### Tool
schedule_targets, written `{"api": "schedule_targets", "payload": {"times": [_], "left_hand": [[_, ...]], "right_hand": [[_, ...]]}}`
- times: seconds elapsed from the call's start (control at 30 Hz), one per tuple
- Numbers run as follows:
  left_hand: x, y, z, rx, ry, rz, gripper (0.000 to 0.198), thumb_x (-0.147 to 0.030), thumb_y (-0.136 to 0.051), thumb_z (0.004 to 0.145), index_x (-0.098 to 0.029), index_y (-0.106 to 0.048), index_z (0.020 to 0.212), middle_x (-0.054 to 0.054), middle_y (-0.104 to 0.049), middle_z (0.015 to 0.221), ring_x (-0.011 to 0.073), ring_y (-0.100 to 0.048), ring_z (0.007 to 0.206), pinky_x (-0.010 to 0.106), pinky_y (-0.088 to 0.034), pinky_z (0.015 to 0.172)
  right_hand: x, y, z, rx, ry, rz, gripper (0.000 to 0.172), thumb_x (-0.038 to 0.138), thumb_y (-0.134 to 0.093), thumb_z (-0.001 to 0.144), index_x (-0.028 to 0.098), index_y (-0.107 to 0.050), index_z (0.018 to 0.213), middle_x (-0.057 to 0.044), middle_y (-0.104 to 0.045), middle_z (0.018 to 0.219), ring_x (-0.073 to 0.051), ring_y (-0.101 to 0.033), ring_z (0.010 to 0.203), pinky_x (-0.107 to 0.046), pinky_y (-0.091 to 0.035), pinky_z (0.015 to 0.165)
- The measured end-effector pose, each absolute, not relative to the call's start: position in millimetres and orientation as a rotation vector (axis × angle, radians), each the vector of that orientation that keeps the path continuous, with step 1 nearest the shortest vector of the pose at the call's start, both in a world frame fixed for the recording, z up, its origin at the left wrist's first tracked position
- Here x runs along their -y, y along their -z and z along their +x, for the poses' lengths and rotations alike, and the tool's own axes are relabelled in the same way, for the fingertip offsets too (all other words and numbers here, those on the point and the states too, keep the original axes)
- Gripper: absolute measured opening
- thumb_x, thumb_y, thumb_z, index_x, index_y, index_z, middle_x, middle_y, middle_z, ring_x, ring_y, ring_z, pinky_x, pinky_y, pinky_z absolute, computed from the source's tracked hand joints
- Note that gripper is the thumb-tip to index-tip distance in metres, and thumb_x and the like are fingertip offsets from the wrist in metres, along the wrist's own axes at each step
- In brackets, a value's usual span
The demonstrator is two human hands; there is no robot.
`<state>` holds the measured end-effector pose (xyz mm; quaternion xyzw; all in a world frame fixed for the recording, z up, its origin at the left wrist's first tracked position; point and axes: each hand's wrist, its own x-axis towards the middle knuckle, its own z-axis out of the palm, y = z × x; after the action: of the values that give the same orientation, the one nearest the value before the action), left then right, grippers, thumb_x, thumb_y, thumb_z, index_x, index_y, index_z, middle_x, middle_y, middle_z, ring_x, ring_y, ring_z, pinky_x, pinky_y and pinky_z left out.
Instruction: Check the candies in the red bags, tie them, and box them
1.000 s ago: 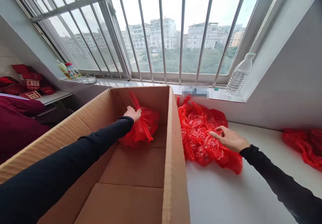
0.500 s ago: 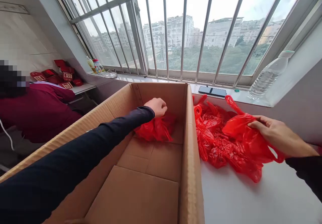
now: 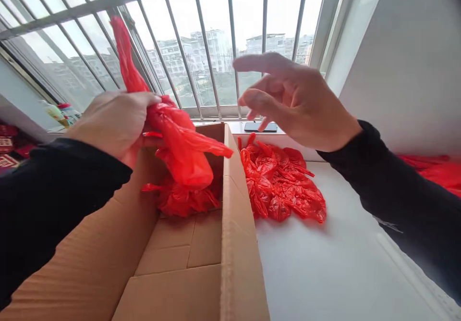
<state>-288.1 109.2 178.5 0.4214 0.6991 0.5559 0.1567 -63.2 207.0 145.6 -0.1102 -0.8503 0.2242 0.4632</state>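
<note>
1. Head view: our left hand [image 3: 115,119] is closed around the gathered upper part of a red plastic bag [image 3: 190,153]; one end of the bag sticks up above our grip, and its rounded body hangs to the right.
2. We hold this bag in the air over the far end of an open cardboard box [image 3: 239,244], above more red bags [image 3: 189,201] lying inside.
3. Our right hand [image 3: 298,104] grips nothing; it is raised, wide and loosely curved, well apart from the left.
4. Just right of the box, we see a pile of red bags [image 3: 281,181] on the white table [image 3: 306,263].
5. Behind the pile, a dark phone [image 3: 261,127] lies on the windowsill [image 3: 236,128] below a barred window [image 3: 216,47].
6. More red material [image 3: 437,169] shows at the far right, beyond our black right sleeve [image 3: 403,196].
</note>
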Motion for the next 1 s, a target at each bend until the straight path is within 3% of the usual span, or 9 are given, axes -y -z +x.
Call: {"api": "schedule_targets", "payload": {"times": [0.1, 0.23, 0.37, 0.47, 0.53, 0.67, 0.77, 0.87, 1.0], "left_hand": [[-122.3, -137.9, -321.7, -2.096, -1.445, 1.046, 0.012, -0.029, -0.061, 0.088, -0.018, -0.061, 0.092, 0.003, -0.065, 0.082, 0.0174, -0.059, 0.071, 0.027, -0.054, 0.054], [-143.8, -88.2, -335.7, -2.169, -1.175, 1.006, 0.021, -0.032, -0.057, 0.096, -0.014, -0.064, 0.102, 0.005, -0.067, 0.088, 0.0176, -0.064, 0.074, 0.033, -0.059, 0.065], [-164.8, -49.9, -338.3, -2.248, -0.955, 1.061, 0.03, -0.038, -0.063, 0.096, -0.016, -0.064, 0.116, 0.008, -0.067, 0.112, 0.0204, -0.067, 0.094, 0.039, -0.059, 0.081], [-171.4, -31.0, -344.4, -2.287, -0.86, 1.084, 0.034, -0.037, -0.065, 0.096, -0.018, -0.062, 0.124, 0.009, -0.064, 0.123, 0.024, -0.066, 0.104, 0.042, -0.058, 0.086], [-173.0, -26.4, -351.3, -2.311, -0.811, 1.087, 0.036, -0.036, -0.065, 0.095, -0.017, -0.061, 0.125, 0.01, -0.064, 0.125, 0.0246, -0.066, 0.105, 0.043, -0.058, 0.087], [-177.8, -35.7, -364.4, -2.313, -0.743, 1.116, 0.035, -0.036, -0.063, 0.097, -0.016, -0.06, 0.126, 0.01, -0.065, 0.119, 0.0214, -0.067, 0.097, 0.041, -0.059, 0.082], [-177.6, -39.4, -362.0, -2.26, -0.701, 1.164, 0.035, -0.038, -0.061, 0.098, -0.016, -0.06, 0.126, 0.009, -0.067, 0.114, 0.0199, -0.068, 0.091, 0.039, -0.06, 0.079], [-165.0, -23.4, -341.5, -2.197, -0.599, 1.18, 0.032, -0.037, -0.062, 0.097, -0.015, -0.062, 0.121, 0.009, -0.067, 0.114, 0.0205, -0.068, 0.093, 0.04, -0.06, 0.08], [-139.0, 9.1, -298.2, -2.116, -0.524, 1.277, 0.035, -0.035, -0.065, 0.096, -0.017, -0.061, 0.125, 0.01, -0.064, 0.124, 0.0235, -0.066, 0.104, 0.044, -0.058, 0.087]], "right_hand": [[-266.3, -91.5, -43.5, 2.003, -0.77, -0.76, 0.036, 0.034, -0.055, 0.1, 0.019, -0.058, 0.132, -0.003, -0.072, 0.097, -0.013, -0.071, 0.08, -0.023, -0.058, 0.061], [-339.9, -3.8, -39.1, 1.975, -0.858, -1.45, 0.024, 0.032, -0.058, 0.099, 0.012, -0.067, 0.109, -0.006, -0.075, 0.09, -0.015, -0.069, 0.071, -0.03, -0.058, 0.068], [-374.1, 65.7, -57.2, 1.956, -0.763, -1.748, 0.033, 0.046, -0.062, 0.097, 0.015, -0.068, 0.109, -0.009, -0.07, 0.115, -0.022, -0.067, 0.106, -0.046, -0.052, 0.096], [-380.4, 99.1, -72.8, 1.961, -0.742, -1.858, 0.047, 0.053, -0.064, 0.093, 0.015, -0.064, 0.121, -0.012, -0.064, 0.128, -0.028, -0.06, 0.12, -0.054, -0.044, 0.106], [-381.4, 111.5, -78.7, 1.964, -0.75, -1.887, 0.046, 0.048, -0.068, 0.091, 0.015, -0.064, 0.122, -0.013, -0.063, 0.13, -0.03, -0.058, 0.123, -0.056, -0.042, 0.107], [-379.9, 103.9, -74.1, 1.895, -0.781, -1.836, 0.027, 0.036, -0.068, 0.093, 0.016, -0.066, 0.11, -0.009, -0.066, 0.12, -0.025, -0.062, 0.112, -0.048, -0.049, 0.099], [-371.5, 67.2, -60.3, 1.787, -0.843, -1.705, 0.022, 0.038, -0.064, 0.096, 0.017, -0.065, 0.098, -0.004, -0.067, 0.099, -0.017, -0.064, 0.086, -0.035, -0.055, 0.08], [-351.7, 13.1, -46.3, 1.653, -0.92, -1.493, 0.021, 0.038, -0.065, 0.092, 0.018, -0.061, 0.092, 0.002, -0.059, 0.077, -0.011, -0.055, 0.062, -0.028, -0.051, 0.06], [-309.5, -56.5, -30.6, 1.538, -0.98, -1.176, 0.014, 0.033, -0.067, 0.083, 0.022, -0.058, 0.085, 0.003, -0.053, 0.072, -0.011, -0.05, 0.059, -0.025, -0.044, 0.049]]}}
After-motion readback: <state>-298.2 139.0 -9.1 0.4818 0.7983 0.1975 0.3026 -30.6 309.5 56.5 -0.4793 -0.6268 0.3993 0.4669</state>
